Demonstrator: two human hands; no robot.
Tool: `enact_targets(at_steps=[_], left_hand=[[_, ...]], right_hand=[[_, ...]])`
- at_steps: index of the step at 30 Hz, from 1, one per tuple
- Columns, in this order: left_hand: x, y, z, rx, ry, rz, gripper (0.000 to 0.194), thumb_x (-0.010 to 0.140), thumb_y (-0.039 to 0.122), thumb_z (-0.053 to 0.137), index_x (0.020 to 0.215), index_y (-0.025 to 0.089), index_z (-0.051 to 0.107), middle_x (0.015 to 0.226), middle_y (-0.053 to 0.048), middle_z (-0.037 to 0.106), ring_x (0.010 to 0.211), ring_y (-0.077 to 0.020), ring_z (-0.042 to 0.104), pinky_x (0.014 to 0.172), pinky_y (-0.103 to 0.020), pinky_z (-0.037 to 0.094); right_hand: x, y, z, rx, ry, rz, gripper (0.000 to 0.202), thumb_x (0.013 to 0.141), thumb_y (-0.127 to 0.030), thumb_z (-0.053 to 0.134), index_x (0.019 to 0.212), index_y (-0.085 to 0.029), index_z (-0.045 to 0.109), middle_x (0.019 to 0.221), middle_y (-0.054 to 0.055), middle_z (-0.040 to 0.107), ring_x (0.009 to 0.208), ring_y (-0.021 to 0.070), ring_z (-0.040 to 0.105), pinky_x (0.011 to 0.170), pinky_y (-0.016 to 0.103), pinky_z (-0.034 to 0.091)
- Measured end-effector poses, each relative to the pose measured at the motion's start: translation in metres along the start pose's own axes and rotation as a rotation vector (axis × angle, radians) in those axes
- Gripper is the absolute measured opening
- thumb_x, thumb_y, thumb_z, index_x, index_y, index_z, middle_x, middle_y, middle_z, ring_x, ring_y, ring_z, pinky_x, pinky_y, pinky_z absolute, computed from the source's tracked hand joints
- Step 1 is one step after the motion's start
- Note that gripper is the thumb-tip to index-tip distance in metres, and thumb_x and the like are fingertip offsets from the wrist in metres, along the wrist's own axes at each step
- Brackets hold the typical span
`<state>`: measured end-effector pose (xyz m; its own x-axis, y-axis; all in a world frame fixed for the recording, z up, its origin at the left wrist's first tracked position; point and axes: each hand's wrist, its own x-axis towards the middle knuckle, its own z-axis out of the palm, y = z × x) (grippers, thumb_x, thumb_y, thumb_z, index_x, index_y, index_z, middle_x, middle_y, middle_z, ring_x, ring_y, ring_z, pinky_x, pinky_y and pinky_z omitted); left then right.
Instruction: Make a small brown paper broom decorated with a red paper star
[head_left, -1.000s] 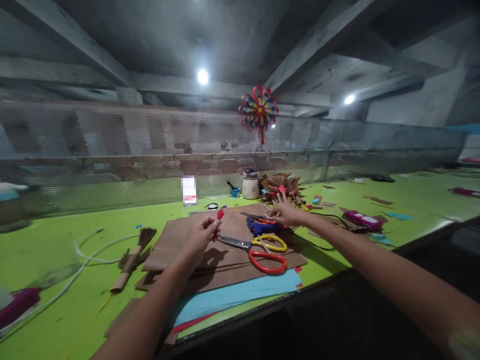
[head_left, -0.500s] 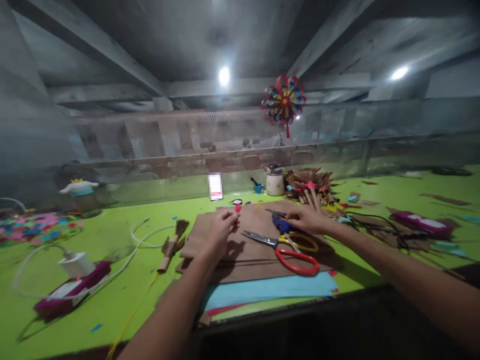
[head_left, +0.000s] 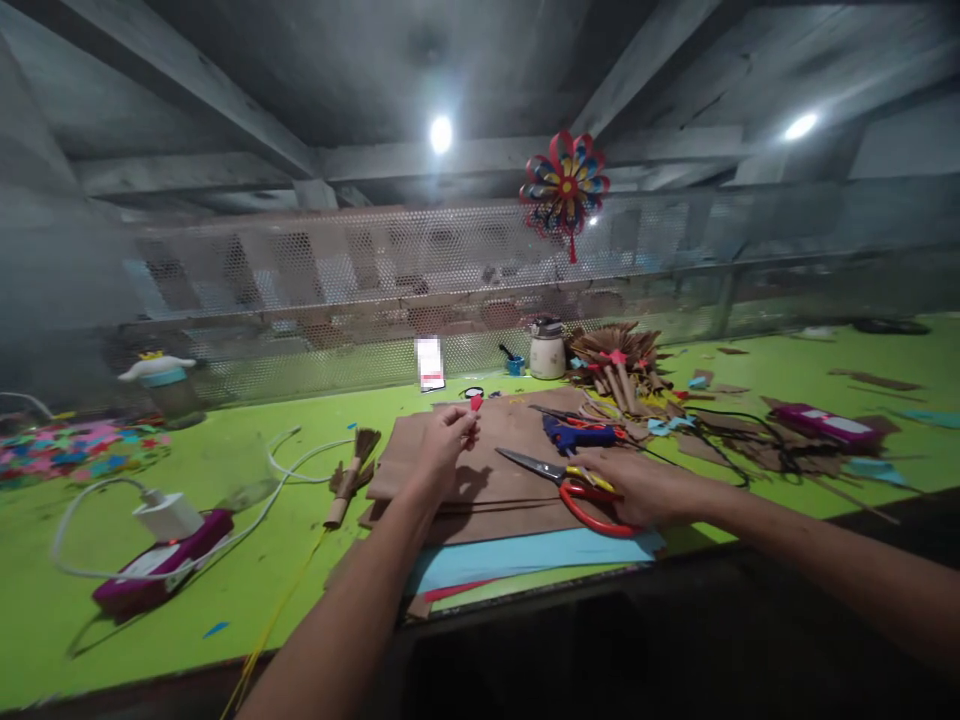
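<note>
left hand (head_left: 452, 432) pinching a red scrap (head_left: 476, 402); right hand (head_left: 634, 487) over the scissors (head_left: 553, 470) (whether gripping them cannot be told).

green tabletop (head_left: 45, 630) observed carrying stacked brown paper (head_left: 510, 492), coloured paper pieces (head_left: 86, 452) at left, a purple power strip (head_left: 124, 592), and a lidded jug (head_left: 547, 353) toward the rear.

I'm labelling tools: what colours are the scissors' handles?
A red handle and a yellow handle, shown in the head view.
</note>
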<state>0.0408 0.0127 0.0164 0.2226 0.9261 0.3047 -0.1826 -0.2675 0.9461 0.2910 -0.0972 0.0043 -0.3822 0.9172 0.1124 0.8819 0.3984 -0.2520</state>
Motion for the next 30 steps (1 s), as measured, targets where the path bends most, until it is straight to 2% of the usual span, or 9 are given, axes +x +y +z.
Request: enact_targets(at_steps=[3,6,10,12,16,19,23,26,30], left_hand=[[-0.001,0.002,0.001,-0.023,0.004,-0.012,0.017,0.061,0.027,0.065,0.062,0.014,0.054,0.052,0.002,0.049,0.047,-0.0069,0.043,0.046,-0.02,0.029],[-0.002,0.004,0.001,-0.068,0.008,-0.011,0.018,0.06,0.026,0.066,0.063,0.014,0.054,0.053,0.002,0.049,0.046,-0.0068,0.044,0.046,-0.02,0.03],[-0.002,0.009,-0.003,-0.099,0.054,0.046,0.021,0.063,0.03,0.065,0.066,0.013,0.053,0.056,0.001,0.051,0.049,-0.0072,0.046,0.048,-0.02,0.032],[-0.003,0.011,-0.005,-0.116,0.079,0.077,0.022,0.064,0.031,0.064,0.068,0.012,0.053,0.057,0.0,0.051,0.05,-0.0072,0.046,0.048,-0.02,0.032],[-0.005,0.017,-0.004,-0.126,0.119,0.139,0.022,0.067,0.032,0.063,0.071,0.013,0.053,0.057,0.001,0.051,0.05,-0.0073,0.045,0.049,-0.021,0.033],[-0.01,0.026,-0.003,-0.107,0.164,0.239,0.022,0.068,0.034,0.062,0.07,0.014,0.053,0.057,0.002,0.05,0.049,-0.0073,0.043,0.048,-0.021,0.032],[-0.017,0.037,-0.004,-0.053,0.205,0.329,0.019,0.072,0.033,0.058,0.069,0.016,0.051,0.058,0.002,0.049,0.051,-0.0078,0.043,0.048,-0.021,0.033],[-0.017,0.04,-0.005,-0.018,0.195,0.317,0.018,0.072,0.033,0.057,0.068,0.016,0.05,0.057,0.002,0.049,0.051,-0.0082,0.042,0.048,-0.021,0.033],[-0.016,0.037,-0.002,0.054,0.108,0.26,0.019,0.07,0.033,0.06,0.066,0.016,0.05,0.055,0.002,0.048,0.049,-0.0084,0.042,0.046,-0.021,0.032]], right_hand=[[-0.012,-0.005,-0.004,0.238,-0.099,0.134,0.076,0.058,-0.014,0.061,0.13,-0.025,0.039,0.084,0.004,0.06,0.073,0.0181,0.053,0.059,0.023,0.037],[-0.026,-0.014,-0.011,0.597,-0.165,0.207,0.074,0.061,-0.022,0.063,0.13,-0.025,0.037,0.066,-0.003,0.053,0.057,0.0125,0.048,0.05,0.021,0.034],[-0.03,-0.035,-0.017,0.92,0.025,0.207,0.064,0.059,-0.03,0.069,0.12,-0.025,0.049,0.078,0.002,0.057,0.066,0.0158,0.052,0.054,0.024,0.04],[-0.022,-0.045,-0.015,1.047,0.119,0.159,0.055,0.063,-0.033,0.067,0.115,-0.025,0.053,0.076,0.002,0.055,0.062,0.0147,0.051,0.055,0.026,0.043],[0.011,-0.061,-0.001,1.318,0.101,0.018,0.043,0.071,-0.035,0.061,0.111,-0.023,0.053,0.072,0.0,0.052,0.061,0.0138,0.054,0.065,0.032,0.048],[0.036,-0.077,0.01,1.268,0.055,0.023,0.036,0.07,-0.035,0.064,0.101,-0.021,0.053,0.073,0.0,0.054,0.067,0.0143,0.056,0.067,0.029,0.047],[0.06,-0.094,0.019,1.112,0.142,0.044,0.038,0.07,-0.051,0.059,0.088,-0.017,0.051,0.068,-0.001,0.049,0.057,0.0108,0.047,0.054,0.024,0.043],[0.069,-0.096,0.021,1.074,0.162,0.026,0.048,0.071,-0.058,0.053,0.097,-0.018,0.051,0.071,0.0,0.048,0.059,0.0116,0.046,0.053,0.024,0.042],[0.073,-0.089,0.022,1.011,0.144,-0.042,0.046,0.073,-0.055,0.054,0.1,-0.018,0.053,0.07,-0.001,0.047,0.06,0.0116,0.044,0.051,0.022,0.039]])
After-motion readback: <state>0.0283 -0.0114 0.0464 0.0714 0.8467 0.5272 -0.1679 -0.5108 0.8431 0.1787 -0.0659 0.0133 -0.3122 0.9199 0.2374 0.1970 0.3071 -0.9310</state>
